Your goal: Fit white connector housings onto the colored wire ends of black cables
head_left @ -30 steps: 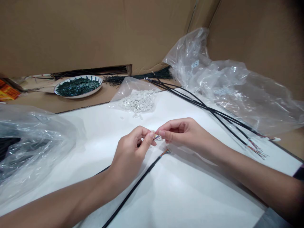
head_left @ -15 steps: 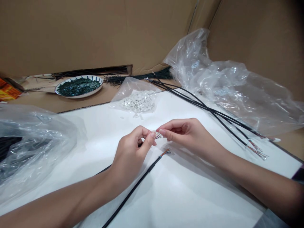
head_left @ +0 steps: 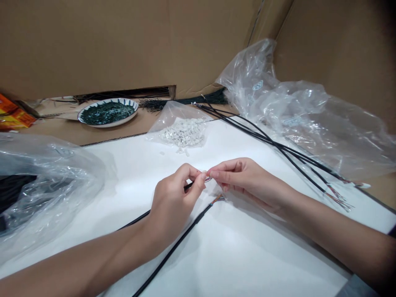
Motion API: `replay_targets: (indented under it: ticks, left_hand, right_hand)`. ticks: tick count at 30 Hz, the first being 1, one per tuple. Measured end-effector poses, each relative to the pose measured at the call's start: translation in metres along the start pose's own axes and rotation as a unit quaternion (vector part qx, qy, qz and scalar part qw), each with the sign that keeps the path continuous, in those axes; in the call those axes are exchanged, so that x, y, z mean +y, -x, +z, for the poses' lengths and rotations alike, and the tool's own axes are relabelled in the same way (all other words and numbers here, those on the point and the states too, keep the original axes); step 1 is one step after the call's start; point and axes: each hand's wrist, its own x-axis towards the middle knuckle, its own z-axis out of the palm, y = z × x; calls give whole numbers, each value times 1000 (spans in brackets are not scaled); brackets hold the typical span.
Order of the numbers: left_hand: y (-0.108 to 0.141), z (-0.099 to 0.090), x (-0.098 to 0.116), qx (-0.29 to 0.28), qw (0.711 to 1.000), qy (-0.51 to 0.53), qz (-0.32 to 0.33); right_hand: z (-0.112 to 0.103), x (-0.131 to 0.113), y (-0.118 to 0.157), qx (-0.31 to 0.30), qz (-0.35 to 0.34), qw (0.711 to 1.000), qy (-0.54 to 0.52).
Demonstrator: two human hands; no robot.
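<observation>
My left hand [head_left: 173, 202] is closed around a black cable [head_left: 134, 222] near its stripped end, at the middle of the white surface [head_left: 247, 264]. Thin coloured wires [head_left: 208, 179] come out past its thumb and forefinger. My right hand [head_left: 253, 181] pinches these wires from the right, its fingertips almost against the left thumb. Whether a small part is also between the fingertips is too small to tell. Just below the hands lies a second black cable [head_left: 176, 246], its orange and other coloured wires bared at the upper end.
Behind the hands lies a clear bag of small white pieces [head_left: 185, 132]. A plate [head_left: 136, 108] of dark green bits stands back left. Several black cables [head_left: 262, 138] cross at right beside crumpled plastic [head_left: 303, 103]. More plastic [head_left: 77, 173] lies left, cardboard walls [head_left: 123, 41] behind.
My right hand's fingertips have closed in on the wires at my left thumb, and its lower fingers have dropped slightly. The whole view has shifted a little.
</observation>
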Motion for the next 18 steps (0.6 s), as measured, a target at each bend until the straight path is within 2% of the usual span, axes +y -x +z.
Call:
replay_targets:
  ticks: [18]
  left_hand:
    - [-1, -2, -1, -8, 1000, 20, -14]
  right_hand:
    - [0, 2, -2, -6, 4, 1000, -2]
